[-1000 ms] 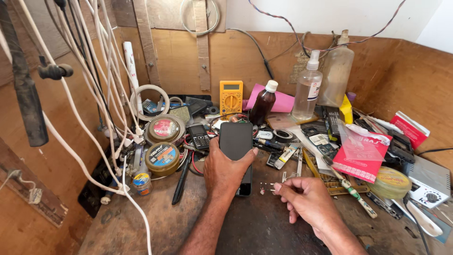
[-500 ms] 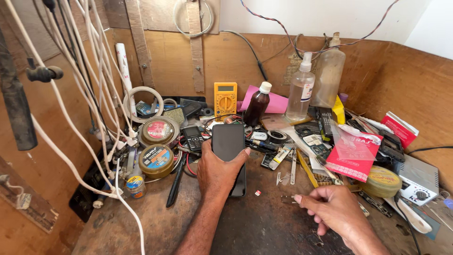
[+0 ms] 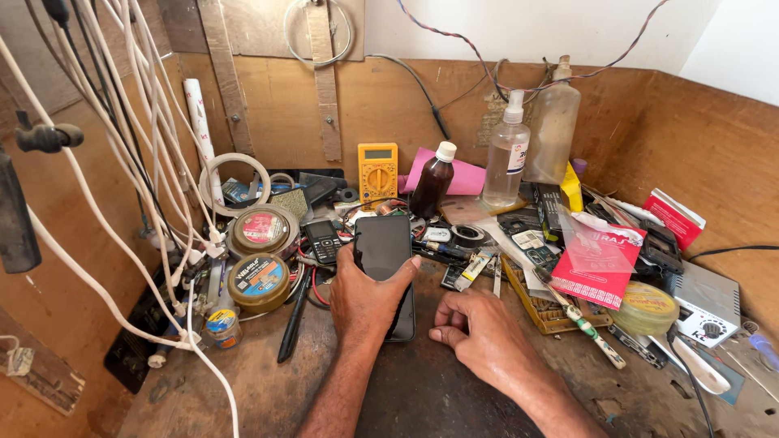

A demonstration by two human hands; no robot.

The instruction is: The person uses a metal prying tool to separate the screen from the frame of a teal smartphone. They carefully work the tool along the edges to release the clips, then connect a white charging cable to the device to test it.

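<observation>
Head view. The left hand (image 3: pixel 367 302) is gripping a flat black rectangular smartphone (image 3: pixel 384 247), dark glass side up, fingers wrapped along its left edge and the thumb lying across its right edge, so that the device is being pinned flat against the dark, stained wooden surface (image 3: pixel 268 389) at the centre of the frame. The right hand (image 3: pixel 479 332) is resting palm-down just at 3 o'clock of the phone's lower end, fingers curled loosely inward and pinching nothing visible; whether its fingertips are touching the phone cannot be told.

At 12 o'clock of the phone a yellow digital multimeter (image 3: pixel 378 173) is leaning against the back wall, apparently so its dial stays readable. A small black keypad phone (image 3: pixel 325 240) is lying at 10 o'clock, beside two round tins with printed lids (image 3: pixel 260 258). A dark brown bottle with a white cap (image 3: pixel 432 181) and a clear spray bottle (image 3: pixel 506 152) are standing upright at 1 o'clock, out of the working area. White cables (image 3: pixel 122 162) are hanging at 9 o'clock.
</observation>
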